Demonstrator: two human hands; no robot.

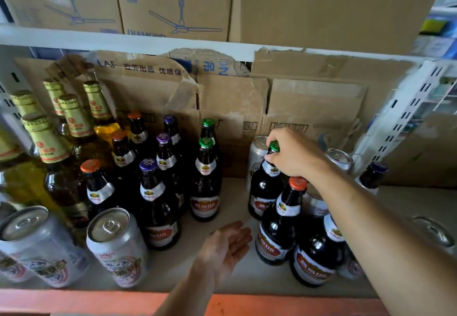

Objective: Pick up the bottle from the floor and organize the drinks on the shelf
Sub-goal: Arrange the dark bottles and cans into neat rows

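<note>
1. Head view: the right hand (295,155) grips the neck of the green-capped bottle (264,192), which stands right of centre on the shelf (222,278).
2. The left hand (227,244) is open, palm up and holding nothing, near the front edge.
3. The left side holds eight dark bottles (158,204), at least five gold-foil bottles (76,120) and two full-view cans (116,246).
4. A bare lane runs from the front edge to the cardboard (235,108).

— What sort of place is this?
— A shop, or its stockroom. The shelf (163,271) has a red front edge, with a slotted white upright (405,115) at two o'clock.
— And the goods?
— Rows of beer bottles (158,207) with matching labels at nine o'clock, cans (116,249) at seven, and ceiling-fan cartons (173,4) stacked at twelve.
</note>
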